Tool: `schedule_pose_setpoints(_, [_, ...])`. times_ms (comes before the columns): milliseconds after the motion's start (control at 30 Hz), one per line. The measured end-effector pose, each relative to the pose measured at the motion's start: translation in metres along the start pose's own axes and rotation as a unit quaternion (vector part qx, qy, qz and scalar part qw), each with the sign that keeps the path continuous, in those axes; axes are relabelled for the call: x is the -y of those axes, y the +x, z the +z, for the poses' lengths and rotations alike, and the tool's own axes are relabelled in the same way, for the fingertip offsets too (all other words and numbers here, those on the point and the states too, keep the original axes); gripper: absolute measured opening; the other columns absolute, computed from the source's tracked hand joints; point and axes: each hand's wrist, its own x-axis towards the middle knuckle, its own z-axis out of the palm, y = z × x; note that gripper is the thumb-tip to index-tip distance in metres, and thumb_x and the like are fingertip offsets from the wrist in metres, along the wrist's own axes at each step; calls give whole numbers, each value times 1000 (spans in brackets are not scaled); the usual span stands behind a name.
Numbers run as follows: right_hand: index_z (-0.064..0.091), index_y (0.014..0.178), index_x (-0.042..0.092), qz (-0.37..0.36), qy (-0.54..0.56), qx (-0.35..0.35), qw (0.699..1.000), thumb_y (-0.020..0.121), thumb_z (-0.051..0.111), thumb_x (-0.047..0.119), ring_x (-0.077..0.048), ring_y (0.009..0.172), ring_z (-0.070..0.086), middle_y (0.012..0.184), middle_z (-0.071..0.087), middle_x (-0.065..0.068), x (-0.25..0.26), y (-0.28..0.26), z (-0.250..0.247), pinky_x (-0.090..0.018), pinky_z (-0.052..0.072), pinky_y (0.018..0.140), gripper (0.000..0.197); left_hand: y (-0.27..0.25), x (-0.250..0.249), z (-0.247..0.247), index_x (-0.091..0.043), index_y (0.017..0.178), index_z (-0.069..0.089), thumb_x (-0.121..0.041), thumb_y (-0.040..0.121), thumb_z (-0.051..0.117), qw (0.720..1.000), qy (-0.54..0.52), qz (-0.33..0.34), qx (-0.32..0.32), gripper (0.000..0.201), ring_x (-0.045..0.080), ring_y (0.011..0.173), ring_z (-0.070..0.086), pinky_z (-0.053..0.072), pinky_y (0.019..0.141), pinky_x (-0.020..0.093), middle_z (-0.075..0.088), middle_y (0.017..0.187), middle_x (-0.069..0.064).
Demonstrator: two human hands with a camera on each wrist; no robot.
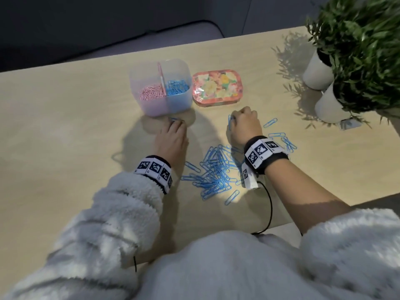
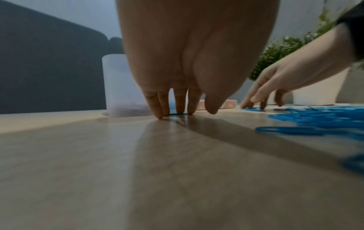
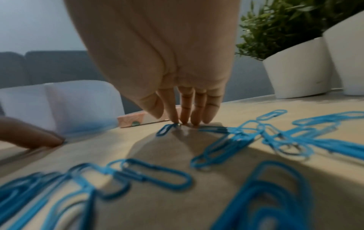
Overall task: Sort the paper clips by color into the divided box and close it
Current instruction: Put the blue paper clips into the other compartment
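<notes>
Blue paper clips point(image 1: 214, 169) lie in a loose pile on the wooden table point(image 1: 65, 126), close to the person and between the two arms. A few more blue ones sit alone to the right of the pile. The divided box point(image 1: 161, 87) stands farther back, open, with pink clips point(image 1: 150, 92) in its left half and blue clips in its right half. Its flowery lid point(image 1: 217, 86) lies flat just beside it on the right, not touching. The left hand point(image 1: 173, 137) reaches out with straight fingers point(image 2: 155, 105), and the tips press down on a blue clip point(image 1: 174, 120) right in front of the box. The right hand point(image 1: 245, 124) stands on its bent fingertips point(image 3: 185, 112), which press on another blue clip point(image 3: 165, 130) near the lid; the fingers are close together and grip nothing. Two white plant pots point(image 1: 318, 72) stand at the far right edge of the table. Bare wood stretches wide to the left of the box and the left arm.
</notes>
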Motion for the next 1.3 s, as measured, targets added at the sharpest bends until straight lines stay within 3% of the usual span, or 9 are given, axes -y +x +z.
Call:
schedule_pose_setpoints(100, [58,111,4,-79,-29,34,996,91,42,17,-36,111,42,120,49,-19,9,-7,8,-42,41,92,29,-15,-10,1,-6,117,55,-46,81,25,999,-16,29,34,61,34,111,54,44,93,44,58,125,14])
schedule_pose_setpoints(233, [61,106,10,-172,-44,77,981,92,34,42,-34,105,46,119,53,-13,11,-37,18,-43,42,87,44,-49,-21,5,-13,122,53,-67,63,50,994,-60,59,67,80,31,114,49,43,98,42,54,127,7])
schedule_pose_setpoints(333, [62,109,12,-242,-45,108,963,81,25,55,-36,100,51,120,57,-11,9,-63,22,-44,47,86,63,-64,-22,3,-11,131,45,-53,59,75,992,-71,64,76,88,30,115,46,35,102,37,49,131,9])
schedule_pose_setpoints(433, [51,129,14,-276,-65,140,949,85,45,54,-34,109,49,129,52,-9,9,-80,21,-44,43,94,60,-72,-20,3,-11,133,45,-42,60,80,994,-84,56,35,86,32,111,48,37,98,38,50,131,11])
schedule_pose_setpoints(533, [35,140,12,-252,-50,146,955,78,64,50,-29,119,42,136,44,-6,6,-86,18,-40,38,101,79,-76,-20,3,-13,137,41,-46,59,79,997,-67,36,25,92,30,116,46,37,101,38,47,137,8])
schedule_pose_setpoints(633, [43,133,12,-241,-75,145,957,78,67,42,-27,118,40,131,43,-7,10,-84,17,-38,38,100,67,-76,-22,4,-17,132,46,-42,67,75,996,-65,5,56,76,29,117,42,32,102,34,46,136,5])
schedule_pose_setpoints(900, [57,115,5,-256,-76,133,954,90,47,8,-30,114,44,115,51,-14,27,-89,28,-39,40,85,27,-74,-32,4,-7,108,64,-13,80,66,989,-145,-15,22,29,32,98,55,41,83,36,59,106,14])
schedule_pose_setpoints(1133, [59,108,3,-290,-94,120,945,89,45,2,-31,111,47,110,55,-15,26,-80,27,-38,39,83,24,-73,-38,6,-4,102,62,-11,83,60,980,-173,-100,22,20,30,96,54,38,80,31,59,102,16])
schedule_pose_setpoints(1300, [64,103,3,-235,22,113,965,88,52,6,-32,103,54,105,62,-16,22,-69,12,-36,39,86,20,-73,-40,7,-4,108,55,-11,84,59,976,-180,-123,23,25,32,98,54,40,83,37,59,106,16])
